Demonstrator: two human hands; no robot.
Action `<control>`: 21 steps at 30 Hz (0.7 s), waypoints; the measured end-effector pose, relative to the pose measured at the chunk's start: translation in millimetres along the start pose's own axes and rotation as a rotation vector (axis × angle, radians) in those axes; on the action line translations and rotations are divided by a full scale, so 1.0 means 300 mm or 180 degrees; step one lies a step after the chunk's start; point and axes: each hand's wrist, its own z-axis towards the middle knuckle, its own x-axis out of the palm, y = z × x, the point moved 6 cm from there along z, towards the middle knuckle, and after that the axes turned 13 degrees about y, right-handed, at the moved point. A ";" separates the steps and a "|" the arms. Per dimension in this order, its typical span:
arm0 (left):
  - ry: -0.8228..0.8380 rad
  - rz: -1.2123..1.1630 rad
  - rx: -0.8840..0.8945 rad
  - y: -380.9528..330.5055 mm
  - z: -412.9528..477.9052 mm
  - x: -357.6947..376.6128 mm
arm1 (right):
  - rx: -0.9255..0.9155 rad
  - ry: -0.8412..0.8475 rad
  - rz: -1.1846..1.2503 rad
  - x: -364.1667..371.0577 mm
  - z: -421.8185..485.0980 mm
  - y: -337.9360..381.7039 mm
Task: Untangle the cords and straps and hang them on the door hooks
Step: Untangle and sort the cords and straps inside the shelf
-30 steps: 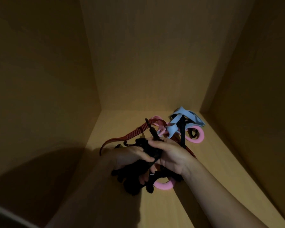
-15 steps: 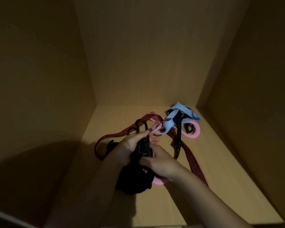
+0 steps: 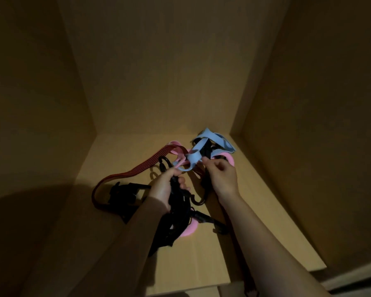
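The left hand (image 3: 166, 189) grips the black cords (image 3: 176, 213); the right hand (image 3: 223, 179) pinches a strap (image 3: 206, 151) (all knotted up). A hard tug could tighten the knot.

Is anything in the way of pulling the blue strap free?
Yes. A pink strap and a black strap pass through the loops of the blue strap, by the right hand. Door hooks are not in view.

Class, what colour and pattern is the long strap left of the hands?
The strap is red with dark lengthwise stripes; head view.
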 end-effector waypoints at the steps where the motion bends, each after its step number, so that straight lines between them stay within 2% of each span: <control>1: -0.0061 0.0128 0.0008 0.007 0.000 -0.011 | 0.0050 -0.0128 -0.0136 0.006 0.013 -0.012; 5: -0.0368 0.0382 0.0215 0.001 0.015 -0.057 | 0.0308 -0.0032 -0.0141 0.030 0.068 -0.042; 8: -0.0370 0.0476 0.0227 -0.001 0.010 -0.049 | 0.0615 -0.0014 0.0013 0.025 0.095 -0.050; 12: -0.0256 0.0610 0.0156 0.002 -0.006 -0.025 | 0.0847 0.0275 -0.0023 0.038 0.105 -0.061; 17: -0.0174 0.0631 0.0241 -0.030 -0.014 -0.006 | 0.0444 0.0059 -0.0034 0.029 0.124 0.042; 21: 0.0022 0.0843 0.0526 -0.139 -0.019 0.063 | -0.0205 0.0329 0.0137 0.034 0.109 0.280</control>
